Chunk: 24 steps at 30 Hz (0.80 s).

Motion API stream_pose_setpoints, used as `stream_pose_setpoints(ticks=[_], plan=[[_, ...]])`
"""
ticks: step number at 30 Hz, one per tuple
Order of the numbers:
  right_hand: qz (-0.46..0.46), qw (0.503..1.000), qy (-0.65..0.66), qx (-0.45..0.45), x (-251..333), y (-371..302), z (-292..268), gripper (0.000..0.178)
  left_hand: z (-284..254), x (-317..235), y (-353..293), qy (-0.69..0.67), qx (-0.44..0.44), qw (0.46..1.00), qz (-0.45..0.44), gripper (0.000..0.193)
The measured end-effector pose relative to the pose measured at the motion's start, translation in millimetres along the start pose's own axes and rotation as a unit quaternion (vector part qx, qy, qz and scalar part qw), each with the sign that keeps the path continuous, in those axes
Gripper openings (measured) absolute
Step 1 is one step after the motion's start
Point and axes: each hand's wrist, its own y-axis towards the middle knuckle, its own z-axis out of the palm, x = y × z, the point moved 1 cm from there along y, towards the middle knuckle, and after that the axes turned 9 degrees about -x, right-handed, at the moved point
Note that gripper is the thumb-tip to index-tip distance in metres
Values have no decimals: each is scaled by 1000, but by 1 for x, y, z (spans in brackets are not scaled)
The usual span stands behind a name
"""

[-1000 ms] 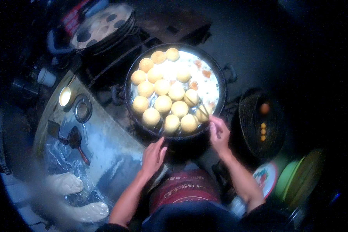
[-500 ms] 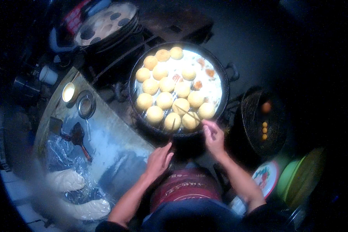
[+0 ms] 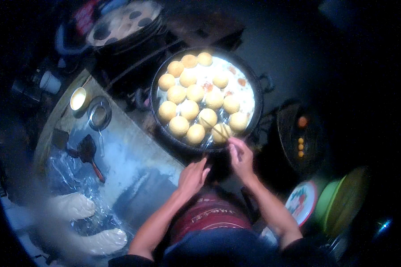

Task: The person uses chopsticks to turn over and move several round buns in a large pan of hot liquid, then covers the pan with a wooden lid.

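A round dark pan (image 3: 155, 116) with side handles holds several golden ball-shaped cakes (image 3: 178, 126), crowded toward its left and near side. Pale batter (image 3: 241, 95) with orange-red spots fills the far right part. Over the near rim, my right hand (image 3: 241, 156) pinches a thin stick (image 3: 219, 129), whose tip reaches a cake near the pan's middle. Just left of it, my left hand (image 3: 193, 177) is closed, with a thin dark stick (image 3: 205, 150) running from its fingertips into a gap between the near cakes.
On the grey table (image 3: 133, 173) at left are a yellow-filled cup (image 3: 78, 99), a metal strainer (image 3: 99, 115), a dark spatula (image 3: 88, 150) and clear plastic bags (image 3: 82, 184). A dark wok (image 3: 294, 153) with orange balls, a flowered plate (image 3: 301, 202) and a green basin (image 3: 327, 207) stand right.
My left hand has moved right and slightly up toward the near rim. My right hand has shifted slightly left. Near cakes have changed position, and a gap shows between two of them.
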Motion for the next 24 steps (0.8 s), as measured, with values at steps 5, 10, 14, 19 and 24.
stream_pose_setpoints(ticks=[5, 10, 14, 19, 24], plan=[[-40, 999, 28, 19, 26, -12, -3, 20, -18, 6, -12, -12, -81, 997, 7, 43], [38, 998, -15, -53, 1, -38, -49, 20, -14, 8, -7, 22, -108, 994, -4, 42], [53, 998, -21, -37, -14, -52, -62, 19, 6, 9, -7, 30, -43, 999, -12, 42], [-37, 999, 17, -20, 11, -51, -76, 21, 28, -16, -12, 50, -9, 998, 25, 42], [-3, 998, 55, -16, -20, -58, -80, 22, 39, -37, -13, 68, -20, 997, 15, 42]])
